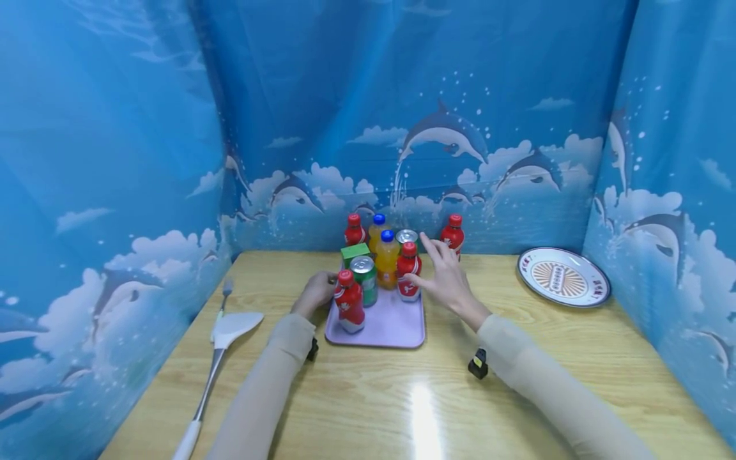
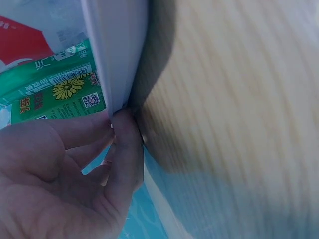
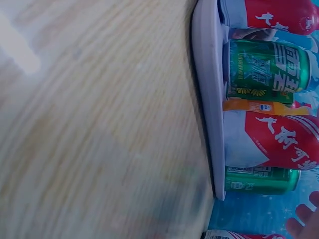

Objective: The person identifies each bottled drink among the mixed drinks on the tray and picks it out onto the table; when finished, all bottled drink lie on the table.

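Observation:
A lilac tray [image 1: 397, 326] lies on the table, crowded with drinks. My left hand [image 1: 316, 292] pinches its left rim between thumb and fingers; the grip shows close up in the left wrist view on the tray wall [image 2: 117, 55]. On the tray stand a red bottle [image 1: 349, 305] at the front left, a green can [image 1: 365, 281], a green box [image 1: 355, 253] and two orange drink bottles [image 1: 388, 262]. My right hand [image 1: 450, 284] has its fingers extended beside the red bottle [image 1: 409, 275] on the tray's right side, near another can [image 1: 407, 238] behind it.
Another red bottle [image 1: 453, 234] stands off the tray, behind my right hand. A patterned plate [image 1: 563, 276] lies at the back right. Along the left edge lie a white-headed spatula [image 1: 236, 327] and a fork [image 1: 227, 289]. Dolphin-print curtains [image 1: 322, 128] surround the table's back and sides.

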Available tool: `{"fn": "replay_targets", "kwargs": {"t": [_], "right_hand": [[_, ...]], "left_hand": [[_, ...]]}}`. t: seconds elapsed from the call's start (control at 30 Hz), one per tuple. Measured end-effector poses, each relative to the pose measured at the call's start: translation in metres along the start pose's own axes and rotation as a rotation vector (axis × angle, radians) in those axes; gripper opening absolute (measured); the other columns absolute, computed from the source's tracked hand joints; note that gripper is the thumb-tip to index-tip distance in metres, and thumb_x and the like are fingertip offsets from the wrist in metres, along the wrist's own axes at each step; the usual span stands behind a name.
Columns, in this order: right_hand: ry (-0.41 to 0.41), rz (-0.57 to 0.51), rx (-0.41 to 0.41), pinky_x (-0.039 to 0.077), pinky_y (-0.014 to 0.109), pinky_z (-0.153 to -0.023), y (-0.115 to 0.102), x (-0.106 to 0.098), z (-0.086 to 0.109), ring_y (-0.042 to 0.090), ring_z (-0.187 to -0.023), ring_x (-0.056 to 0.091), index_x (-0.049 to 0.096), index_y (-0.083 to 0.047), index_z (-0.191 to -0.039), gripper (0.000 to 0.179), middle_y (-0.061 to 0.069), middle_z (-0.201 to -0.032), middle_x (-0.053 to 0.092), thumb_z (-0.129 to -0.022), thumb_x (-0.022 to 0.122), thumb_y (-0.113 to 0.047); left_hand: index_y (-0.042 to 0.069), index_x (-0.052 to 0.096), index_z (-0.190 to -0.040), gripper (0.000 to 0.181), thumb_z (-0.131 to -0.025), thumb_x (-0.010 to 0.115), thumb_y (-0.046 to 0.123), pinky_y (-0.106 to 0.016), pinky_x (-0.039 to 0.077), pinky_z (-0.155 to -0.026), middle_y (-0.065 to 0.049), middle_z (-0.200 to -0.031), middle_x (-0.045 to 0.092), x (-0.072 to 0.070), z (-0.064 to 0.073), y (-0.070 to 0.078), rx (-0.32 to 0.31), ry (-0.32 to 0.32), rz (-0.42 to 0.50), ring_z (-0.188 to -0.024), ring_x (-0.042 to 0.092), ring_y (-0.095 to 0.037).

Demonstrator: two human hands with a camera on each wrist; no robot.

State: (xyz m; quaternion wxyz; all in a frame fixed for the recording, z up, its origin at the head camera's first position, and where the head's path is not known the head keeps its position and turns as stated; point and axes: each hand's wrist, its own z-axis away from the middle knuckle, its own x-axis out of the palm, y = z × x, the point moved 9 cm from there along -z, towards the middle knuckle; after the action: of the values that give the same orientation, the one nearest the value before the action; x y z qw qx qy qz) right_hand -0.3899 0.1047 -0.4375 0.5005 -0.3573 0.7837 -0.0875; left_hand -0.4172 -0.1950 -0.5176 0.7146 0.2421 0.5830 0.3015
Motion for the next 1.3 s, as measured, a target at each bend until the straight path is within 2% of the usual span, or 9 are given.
{"fn": "replay_targets", "kwargs": {"t": [0.2, 0.37, 0.5, 0.63, 0.73, 0.97, 1.13, 1.3], "right_hand": [[-0.044, -0.006, 0.021, 0.052, 0.063, -0.107, 0.001, 0.010, 0.002, 0.040, -0.134, 0.049, 0.042, -0.019, -0.163, 0.089, 0.016, -0.152, 0.048, -0.088, 0.083, -0.046], [-0.038, -0.035, 0.015, 0.050, 0.061, -0.111, 0.001, 0.013, 0.004, 0.039, -0.135, 0.049, 0.053, -0.010, -0.154, 0.077, 0.016, -0.149, 0.054, -0.090, 0.083, -0.041], [-0.025, -0.088, 0.036, 0.047, 0.061, -0.115, 0.002, 0.013, 0.005, 0.039, -0.138, 0.051, 0.054, -0.009, -0.153, 0.076, 0.017, -0.151, 0.058, -0.089, 0.084, -0.038], [-0.036, -0.153, 0.074, 0.044, 0.065, -0.118, 0.004, 0.015, 0.006, 0.040, -0.140, 0.053, 0.052, -0.011, -0.153, 0.078, 0.017, -0.153, 0.059, -0.088, 0.085, -0.036], [-0.043, -0.199, 0.080, 0.046, 0.063, -0.118, 0.003, 0.016, 0.007, 0.038, -0.140, 0.057, 0.053, -0.012, -0.153, 0.077, 0.015, -0.152, 0.060, -0.087, 0.086, -0.034], [-0.067, -0.345, 0.126, 0.061, 0.058, -0.100, 0.001, 0.017, 0.010, 0.040, -0.123, 0.069, 0.054, -0.012, -0.152, 0.074, 0.016, -0.149, 0.063, -0.087, 0.087, -0.025], [-0.091, -0.395, 0.156, 0.065, 0.051, -0.094, -0.002, 0.015, 0.009, 0.040, -0.123, 0.068, 0.054, -0.014, -0.153, 0.071, 0.016, -0.148, 0.063, -0.090, 0.084, -0.021], [-0.135, -0.518, 0.210, 0.068, 0.047, -0.080, -0.002, 0.011, 0.006, 0.042, -0.127, 0.062, 0.052, -0.018, -0.155, 0.069, 0.016, -0.149, 0.059, -0.093, 0.081, -0.020]], "left_hand": [[0.000, 0.059, -0.146, 0.046, -0.102, 0.058, 0.014, -0.035, 0.064, -0.086, -0.024, -0.140, 0.066, 0.000, 0.001, 0.001, -0.020, -0.005, 0.000, -0.112, 0.068, -0.031], [-0.001, 0.060, -0.145, 0.046, -0.101, 0.059, 0.012, -0.033, 0.064, -0.082, -0.025, -0.139, 0.066, -0.001, 0.003, 0.002, -0.013, 0.000, 0.003, -0.110, 0.069, -0.030], [-0.001, 0.061, -0.144, 0.046, -0.100, 0.060, 0.013, -0.032, 0.064, -0.078, -0.026, -0.137, 0.067, -0.001, 0.002, 0.003, 0.011, 0.007, -0.008, -0.106, 0.071, -0.030], [0.000, 0.061, -0.145, 0.046, -0.101, 0.059, 0.013, -0.033, 0.065, -0.081, -0.026, -0.138, 0.066, -0.001, 0.000, 0.003, 0.000, 0.000, 0.001, -0.109, 0.071, -0.031], [0.000, 0.060, -0.146, 0.046, -0.102, 0.059, 0.013, -0.033, 0.065, -0.081, -0.025, -0.139, 0.066, 0.000, -0.001, 0.002, -0.008, 0.001, 0.001, -0.110, 0.070, -0.031], [0.000, 0.061, -0.145, 0.045, -0.102, 0.059, 0.010, -0.028, 0.062, -0.071, -0.023, -0.140, 0.065, 0.001, 0.000, -0.001, -0.048, -0.010, 0.029, -0.098, 0.067, -0.023], [0.001, 0.060, -0.146, 0.045, -0.102, 0.059, 0.009, -0.029, 0.063, -0.072, -0.022, -0.143, 0.064, 0.001, 0.000, -0.002, -0.067, -0.012, 0.033, -0.098, 0.067, -0.023], [0.000, 0.061, -0.145, 0.045, -0.101, 0.058, 0.007, -0.030, 0.064, -0.072, -0.023, -0.140, 0.065, 0.000, -0.002, -0.001, -0.042, -0.003, 0.030, -0.098, 0.067, -0.024]]}}
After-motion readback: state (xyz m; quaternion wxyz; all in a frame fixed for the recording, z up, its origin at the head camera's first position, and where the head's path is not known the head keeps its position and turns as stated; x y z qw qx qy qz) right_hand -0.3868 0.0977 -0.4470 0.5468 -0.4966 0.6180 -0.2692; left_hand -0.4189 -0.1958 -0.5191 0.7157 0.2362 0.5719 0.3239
